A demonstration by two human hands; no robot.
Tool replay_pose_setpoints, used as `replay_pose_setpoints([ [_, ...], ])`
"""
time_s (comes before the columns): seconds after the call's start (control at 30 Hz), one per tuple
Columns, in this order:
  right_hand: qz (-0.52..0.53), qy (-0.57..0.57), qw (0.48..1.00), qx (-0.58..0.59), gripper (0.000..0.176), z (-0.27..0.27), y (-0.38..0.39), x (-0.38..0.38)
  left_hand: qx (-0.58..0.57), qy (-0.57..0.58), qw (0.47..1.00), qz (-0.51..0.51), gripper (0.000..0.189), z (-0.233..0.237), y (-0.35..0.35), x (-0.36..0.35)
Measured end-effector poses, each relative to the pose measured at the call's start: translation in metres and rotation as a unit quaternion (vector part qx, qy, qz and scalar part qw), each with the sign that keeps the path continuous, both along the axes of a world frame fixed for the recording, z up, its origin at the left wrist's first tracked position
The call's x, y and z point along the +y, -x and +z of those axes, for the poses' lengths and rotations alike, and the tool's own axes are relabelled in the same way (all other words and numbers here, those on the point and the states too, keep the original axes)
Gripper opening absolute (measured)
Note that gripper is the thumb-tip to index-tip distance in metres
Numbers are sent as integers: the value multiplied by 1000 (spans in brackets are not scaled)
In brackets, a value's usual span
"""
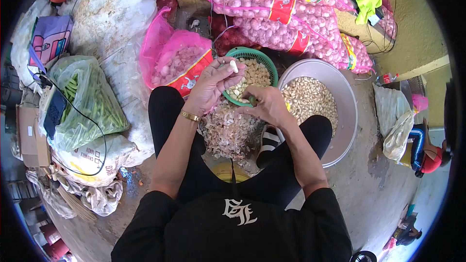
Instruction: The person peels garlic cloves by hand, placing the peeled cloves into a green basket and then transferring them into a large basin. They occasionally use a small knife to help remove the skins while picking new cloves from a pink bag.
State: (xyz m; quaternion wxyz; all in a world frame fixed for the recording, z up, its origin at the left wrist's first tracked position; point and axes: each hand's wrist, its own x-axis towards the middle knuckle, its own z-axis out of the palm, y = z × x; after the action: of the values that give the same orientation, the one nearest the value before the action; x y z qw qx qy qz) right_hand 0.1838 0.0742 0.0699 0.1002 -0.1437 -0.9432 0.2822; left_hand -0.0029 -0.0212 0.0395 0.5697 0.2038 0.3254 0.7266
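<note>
My left hand (209,86) holds a white peeled garlic clove (234,66) at its fingertips, raised over the green plastic basket (268,59) that holds garlic cloves. A gold bracelet sits on that wrist. My right hand (266,106) is closed around a small green-handled tool (252,100) at the basket's near rim. A heap of papery garlic skins (228,133) lies between my knees, just under both hands. To the right stands a wide pale basin (347,116) with peeled cloves (310,99) in it.
Pink mesh sacks of garlic (286,24) pile up behind the basket; an open pink bag (177,60) is at the left. A clear bag of green beans (85,99), white sacks and a black cable lie far left. Another person (427,153) sits at the right edge.
</note>
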Motion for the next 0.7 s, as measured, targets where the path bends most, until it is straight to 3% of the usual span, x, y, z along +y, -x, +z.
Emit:
replay_pose_setpoints([
  [0.07, -24, 109, 980, 162, 18, -1, 5, 0, 0, -18, 1000, 0, 27, -3, 0, 1],
  [0.1, -25, 109, 980, 162, 18, -3, 10, 0, 0, -18, 1000, 0, 27, -3, -2, 1],
  [0.17, -113, 208, 919, 315, 16, -8, 20, 1, 9, -24, 1000, 6, 27, -3, -7, 1],
  [0.27, -121, 171, 921, 330, 19, -14, 24, 6, 24, -7, 1000, 14, 26, -5, -14, 3],
  [0.7, -142, 211, 920, 298, 13, -17, 26, 9, 79, -6, 990, 113, 24, -13, -32, 12],
])
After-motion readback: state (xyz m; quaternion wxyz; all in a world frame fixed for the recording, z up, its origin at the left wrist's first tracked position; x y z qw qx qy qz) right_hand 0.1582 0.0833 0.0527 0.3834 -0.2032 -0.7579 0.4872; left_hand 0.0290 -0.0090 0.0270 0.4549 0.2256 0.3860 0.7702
